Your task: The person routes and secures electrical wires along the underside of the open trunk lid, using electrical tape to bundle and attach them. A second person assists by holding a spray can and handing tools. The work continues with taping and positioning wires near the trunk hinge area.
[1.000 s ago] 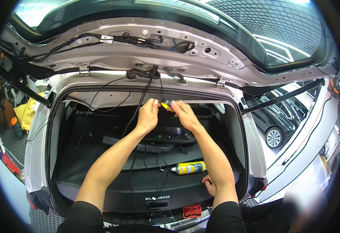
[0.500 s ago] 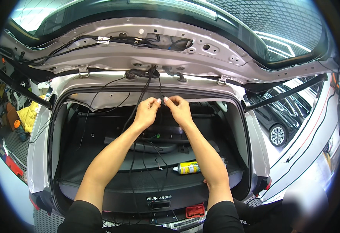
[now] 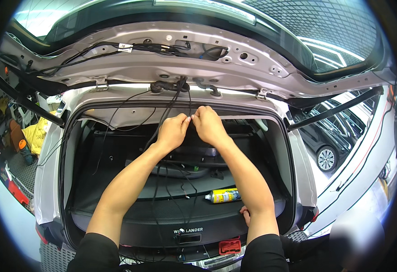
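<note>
My left hand [image 3: 173,131] and my right hand [image 3: 209,126] meet just below the upper edge of the car's rear opening, thumbs nearly touching. Both are closed in a pinch on a thin black cable [image 3: 190,100] that drops from the raised tailgate. What sits between the fingertips is mostly hidden. Left of it, a bundle of thicker black cables [image 3: 168,110] hangs past my left hand into the boot. A black rubber grommet [image 3: 164,86] lies above, at the hinge line.
On the cargo cover [image 3: 112,222] lie a yellow spray can [image 3: 224,196], a dark trim piece [image 3: 185,172] and loose wires. Another person's hand [image 3: 245,215] rests beside my right forearm. A red tray [image 3: 230,247] is below the bumper. Gas struts [image 3: 336,109] flank the opening.
My fingertips have drawn closer together, and the right hand has turned so its back shows more. The view has shifted slightly. More of the other person's hand shows.
</note>
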Demonstrator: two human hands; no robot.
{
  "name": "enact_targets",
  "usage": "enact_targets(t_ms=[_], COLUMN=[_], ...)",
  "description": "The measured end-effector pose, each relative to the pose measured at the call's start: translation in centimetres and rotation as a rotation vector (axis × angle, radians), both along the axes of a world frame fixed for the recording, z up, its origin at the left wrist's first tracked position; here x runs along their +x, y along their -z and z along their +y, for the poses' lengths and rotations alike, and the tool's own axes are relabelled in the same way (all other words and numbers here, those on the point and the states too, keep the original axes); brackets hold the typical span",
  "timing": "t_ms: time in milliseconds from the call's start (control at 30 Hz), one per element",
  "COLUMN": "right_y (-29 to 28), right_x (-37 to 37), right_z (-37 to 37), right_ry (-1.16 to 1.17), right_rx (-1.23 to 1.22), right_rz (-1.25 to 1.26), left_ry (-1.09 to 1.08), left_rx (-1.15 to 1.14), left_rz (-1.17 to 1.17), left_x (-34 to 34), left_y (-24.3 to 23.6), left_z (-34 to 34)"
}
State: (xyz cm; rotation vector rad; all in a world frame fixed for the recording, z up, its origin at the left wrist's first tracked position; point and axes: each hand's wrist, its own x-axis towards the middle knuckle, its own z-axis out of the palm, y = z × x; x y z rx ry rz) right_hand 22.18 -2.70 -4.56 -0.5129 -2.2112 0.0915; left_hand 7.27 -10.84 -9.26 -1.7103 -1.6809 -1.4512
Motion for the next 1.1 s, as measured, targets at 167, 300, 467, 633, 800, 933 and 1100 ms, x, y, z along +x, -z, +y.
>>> enact_targets(t_ms=[167,300,467,633,800,933,1100], right_y=[2.5,1.7,2.7,5.4,5.3,5.9,2.1], right_x=[-0.8,-0.4,-0.2,-1.0,-1.8,-0.7,2.1], right_z=[-1.3,-3.7,-4.3,-4.7,-5.0,-4.5,-4.4], right_ry=[0.226,0.176,0.056,0.054,0.118,0.017,-0.075], right_rx=[0.244,-0.008,-0.249,-0.213,-0.045,0.112,0.036], right_rz=[0.025,0.069,0.234,0.364,0.371,0.358,0.35], left_ry=[-0.139,-0.158,-0.168,0.137,0.238,0.192,0.313], left_rx=[0.051,0.118,0.037,-0.152,-0.201,-0.182,-0.187], left_rz=[0.143,0.238,0.159,-0.252,-0.344,-0.256,-0.458], left_x=[1.1,0.5,1.2,1.1,1.2,-0.1,0.4], left_y=[0.4,0.6,0.3,-0.9,-1.8,-0.9,-0.4], left_z=[0.6,1.2,0.7,-0.5,-1.0,-1.2,-1.3])
